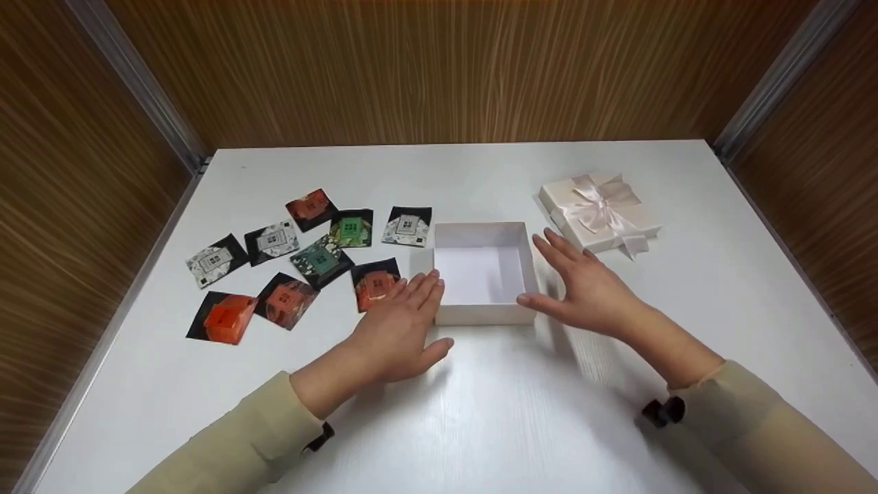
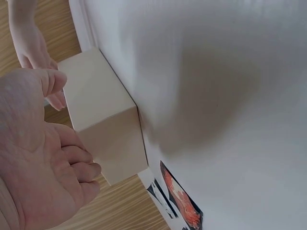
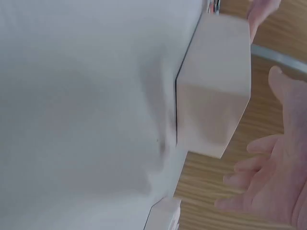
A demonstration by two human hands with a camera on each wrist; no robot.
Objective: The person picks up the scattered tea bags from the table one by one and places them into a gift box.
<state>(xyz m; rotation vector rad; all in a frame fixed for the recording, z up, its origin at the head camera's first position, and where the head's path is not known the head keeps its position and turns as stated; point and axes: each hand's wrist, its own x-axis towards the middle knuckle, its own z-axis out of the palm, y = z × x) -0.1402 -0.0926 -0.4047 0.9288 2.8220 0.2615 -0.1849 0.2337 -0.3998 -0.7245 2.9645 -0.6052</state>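
On the white counter [image 1: 480,412], one open box [image 1: 483,271] between left hand [image 1: 398,329] and right hand [image 1: 583,288], fingers straight, holding nothing, nine packets [image 1: 274,271], one ribboned lid [image 1: 600,209] only in head view.

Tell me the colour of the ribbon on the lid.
The ribbon is pale pink, tied in a bow; the head view shows it best.

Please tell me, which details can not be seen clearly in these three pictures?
- Print on the sachets: too small in the head view.
- Whether the left hand or right hand touches the open white box: the head view's angle leaves it unclear, and both wrist views are blurred.
- Most sachets in the left wrist view: cut off by the bottom edge.
- The ribboned lid in the right wrist view: only a blurred corner at the bottom edge.
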